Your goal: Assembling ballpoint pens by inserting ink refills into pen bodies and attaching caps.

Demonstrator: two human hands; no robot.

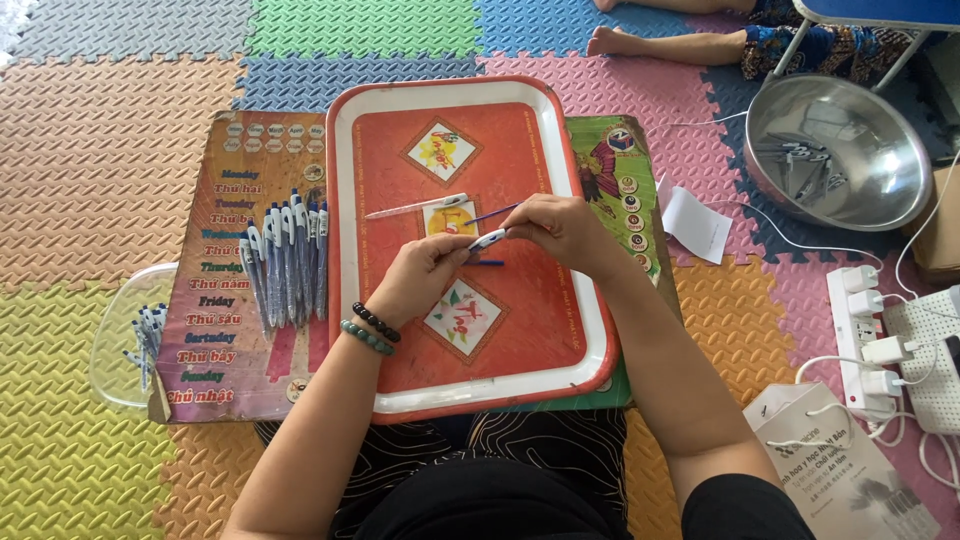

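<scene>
Over a red tray (560,330) with a white rim, both my hands meet on one pen. My left hand (425,272) pinches the white pen piece (488,239) at its lower end. My right hand (560,228) grips the other end, and a thin blue refill (492,213) sticks out to the left of its fingers. A white pen barrel (415,207) lies loose on the tray just above my hands. A small blue piece (490,263) lies on the tray under them.
A row of several blue-and-white pens (285,265) lies on a printed board (215,330) left of the tray. A clear dish (130,340) with pen parts sits far left. A steel bowl (880,175), white paper (695,222), power strip (865,340) and another person's legs (670,42) lie right.
</scene>
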